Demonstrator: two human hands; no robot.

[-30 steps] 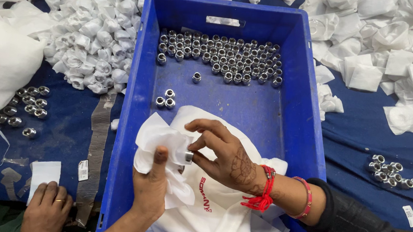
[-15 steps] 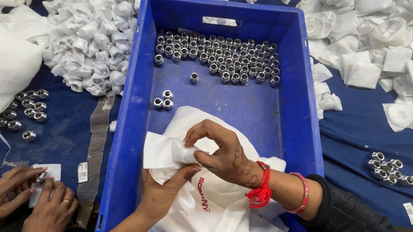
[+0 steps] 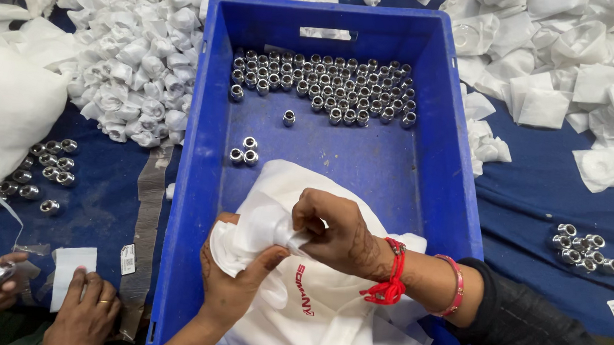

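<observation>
While my left hand (image 3: 238, 279) cups the white wrapping cloth (image 3: 264, 223) from below, my right hand (image 3: 335, 232) pinches its twisted end from above. Both hands stay closed on it at the lower centre of the frame, over the near end of the blue crate (image 3: 198, 186).

A single head-worn camera looks steeply down from close above a blue crate (image 3: 191, 186) on a dark blue work surface (image 3: 550, 197). The wearer's forearms enter from the bottom edge. Another person's hands show at lower left.
</observation>
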